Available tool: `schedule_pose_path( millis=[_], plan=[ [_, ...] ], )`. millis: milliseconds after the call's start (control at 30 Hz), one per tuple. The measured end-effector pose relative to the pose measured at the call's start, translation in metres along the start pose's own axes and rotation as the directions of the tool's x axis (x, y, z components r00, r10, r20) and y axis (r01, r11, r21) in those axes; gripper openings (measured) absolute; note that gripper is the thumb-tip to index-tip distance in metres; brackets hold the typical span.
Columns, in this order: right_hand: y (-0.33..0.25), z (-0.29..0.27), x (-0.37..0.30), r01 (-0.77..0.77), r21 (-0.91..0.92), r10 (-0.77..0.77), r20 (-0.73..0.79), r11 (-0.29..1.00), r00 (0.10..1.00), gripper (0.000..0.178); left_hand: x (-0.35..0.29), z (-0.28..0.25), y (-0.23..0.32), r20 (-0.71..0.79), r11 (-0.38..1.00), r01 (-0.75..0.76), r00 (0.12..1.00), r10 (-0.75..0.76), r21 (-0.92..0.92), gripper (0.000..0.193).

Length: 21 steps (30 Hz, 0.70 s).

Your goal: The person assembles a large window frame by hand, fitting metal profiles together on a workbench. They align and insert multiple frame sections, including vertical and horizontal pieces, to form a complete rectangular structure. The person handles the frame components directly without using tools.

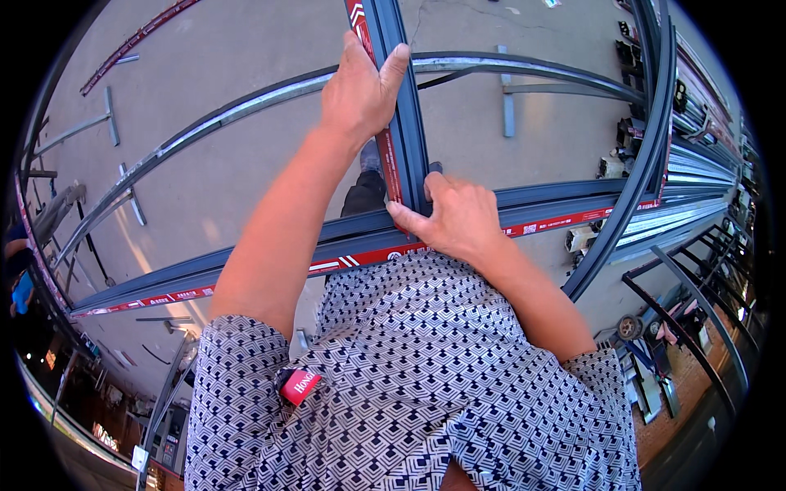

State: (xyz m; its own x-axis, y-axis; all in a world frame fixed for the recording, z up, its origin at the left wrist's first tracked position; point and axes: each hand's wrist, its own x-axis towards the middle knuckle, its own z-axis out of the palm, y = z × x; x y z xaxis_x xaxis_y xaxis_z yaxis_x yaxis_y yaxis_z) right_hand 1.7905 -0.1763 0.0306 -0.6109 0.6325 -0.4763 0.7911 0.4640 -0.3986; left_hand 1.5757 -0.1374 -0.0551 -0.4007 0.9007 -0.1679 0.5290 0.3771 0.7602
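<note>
A dark grey metal frame spreads out in front of me, its bars edged with red printed film. One upright profile [407,135] runs away from me and meets the near crossbar [557,196] in a T joint. My left hand [357,94] is closed round the upright profile well beyond the joint, thumb along its right side; most of its fingertips are hidden. At the joint itself my right hand [460,219] grips the foot of the same profile, thumb on the near left and fingers on the right. The crossbar passes close to my waist, just under the right hand.
A curved-looking steel rail [270,102] crosses behind the profile. Metal stands [508,98] rest on the concrete floor. Bundles of silvery profiles [696,176] lie at the right, near a black rack [679,335]. Part of another person [23,290] shows at the far left.
</note>
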Motion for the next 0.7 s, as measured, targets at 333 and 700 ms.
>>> schedule_pose_path(
  millis=[333,700],
  plan=[
    [0.014,0.018,0.009,-0.046,0.137,0.033,0.099,0.99,0.995,0.06,-0.006,0.001,0.009,-0.002,1.0,0.025,1.0,-0.025,-0.011,0.108],
    [0.018,0.021,0.0,-0.05,0.187,0.036,0.078,0.981,0.996,0.06,0.072,-0.035,0.051,0.092,0.967,0.205,0.971,-0.22,0.152,0.099]
  ],
)
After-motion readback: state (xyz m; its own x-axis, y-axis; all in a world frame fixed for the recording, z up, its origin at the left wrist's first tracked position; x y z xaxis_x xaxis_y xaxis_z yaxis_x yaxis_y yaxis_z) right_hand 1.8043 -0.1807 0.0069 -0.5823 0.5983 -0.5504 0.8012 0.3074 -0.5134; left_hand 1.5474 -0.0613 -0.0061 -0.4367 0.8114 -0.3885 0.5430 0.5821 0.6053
